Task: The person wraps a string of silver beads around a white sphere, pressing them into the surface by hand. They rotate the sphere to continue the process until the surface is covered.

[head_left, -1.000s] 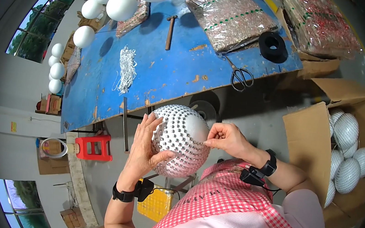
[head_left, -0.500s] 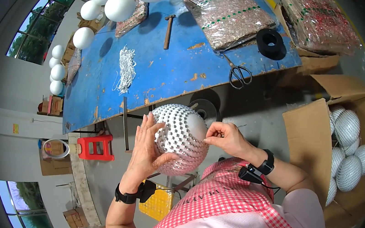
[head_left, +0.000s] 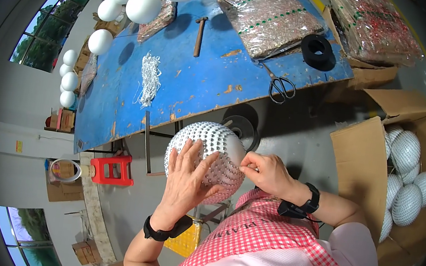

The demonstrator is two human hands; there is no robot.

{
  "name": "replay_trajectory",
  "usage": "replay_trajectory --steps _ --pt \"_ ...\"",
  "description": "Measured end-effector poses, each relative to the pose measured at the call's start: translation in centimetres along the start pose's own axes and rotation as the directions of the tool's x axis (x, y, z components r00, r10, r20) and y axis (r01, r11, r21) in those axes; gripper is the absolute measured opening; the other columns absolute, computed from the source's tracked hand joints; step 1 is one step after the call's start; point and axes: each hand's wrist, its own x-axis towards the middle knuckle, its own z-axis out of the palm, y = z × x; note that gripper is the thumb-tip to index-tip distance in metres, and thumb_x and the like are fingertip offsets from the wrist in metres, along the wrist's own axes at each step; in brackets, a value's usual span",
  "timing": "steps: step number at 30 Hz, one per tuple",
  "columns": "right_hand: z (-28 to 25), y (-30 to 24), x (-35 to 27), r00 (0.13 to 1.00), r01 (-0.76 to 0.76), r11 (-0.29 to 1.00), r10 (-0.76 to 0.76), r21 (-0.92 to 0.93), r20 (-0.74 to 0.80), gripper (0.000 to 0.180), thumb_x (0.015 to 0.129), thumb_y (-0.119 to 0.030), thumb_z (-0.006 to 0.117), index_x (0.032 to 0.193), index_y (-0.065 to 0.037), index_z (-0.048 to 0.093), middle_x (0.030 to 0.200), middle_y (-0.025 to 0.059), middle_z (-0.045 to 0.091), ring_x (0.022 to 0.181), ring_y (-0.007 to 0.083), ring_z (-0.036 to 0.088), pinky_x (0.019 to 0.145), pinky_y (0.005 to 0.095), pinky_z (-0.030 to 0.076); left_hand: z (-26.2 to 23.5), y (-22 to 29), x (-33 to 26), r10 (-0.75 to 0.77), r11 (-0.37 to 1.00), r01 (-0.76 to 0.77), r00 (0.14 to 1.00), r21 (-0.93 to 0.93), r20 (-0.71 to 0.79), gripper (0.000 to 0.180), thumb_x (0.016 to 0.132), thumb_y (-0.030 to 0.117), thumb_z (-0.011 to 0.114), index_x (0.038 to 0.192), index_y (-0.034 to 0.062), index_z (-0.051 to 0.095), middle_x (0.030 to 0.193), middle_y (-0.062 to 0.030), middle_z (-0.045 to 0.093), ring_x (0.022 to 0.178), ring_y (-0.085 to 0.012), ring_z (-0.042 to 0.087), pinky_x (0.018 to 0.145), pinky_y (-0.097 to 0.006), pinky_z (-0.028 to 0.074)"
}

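Note:
A large white ball (head_left: pixel 207 134) is wrapped in rows of small silvery beads, with a smooth bare patch on its right side. My left hand (head_left: pixel 186 175) lies over the near left of the ball, fingers spread across the beads and thumb along its lower side, steadying it. At the edge of the bare patch my right hand (head_left: pixel 267 173) is closed in a pinch, fingertips close against the ball. What the pinch holds is too small to make out. The underside of the ball is hidden.
Beyond the ball stands a blue table (head_left: pixel 197 88) bearing a bundle of silvery strands (head_left: pixel 149 79), a hammer (head_left: pixel 199 37), scissors (head_left: pixel 280 87), black tape (head_left: pixel 316 51) and a wrapped pack (head_left: pixel 268 19). White balls (head_left: pixel 143 7) hang at left. A carton (head_left: pixel 359 168) of beaded balls is at right.
My left hand has slid right and over the front of the ball. The ball has shifted slightly left, and my right hand stays pinched near the bare patch.

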Motion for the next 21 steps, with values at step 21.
replay_trajectory --steps 21 --pt "-0.4 -0.1 -2.6 0.776 0.598 0.632 -0.61 -0.494 0.159 0.029 0.072 -0.008 0.062 0.1 0.0 0.065 0.07 0.0037 0.053 0.06 0.0165 0.057 0.049 0.0284 0.048 -0.3 -0.3 -0.9 0.083 0.988 -0.088 0.996 -0.13 -0.045 0.07 0.066 0.032 0.084 0.125 0.0099 0.055 0.127 -0.0155 0.048 0.128 -0.0381 0.042 0.104 -0.051 0.035"
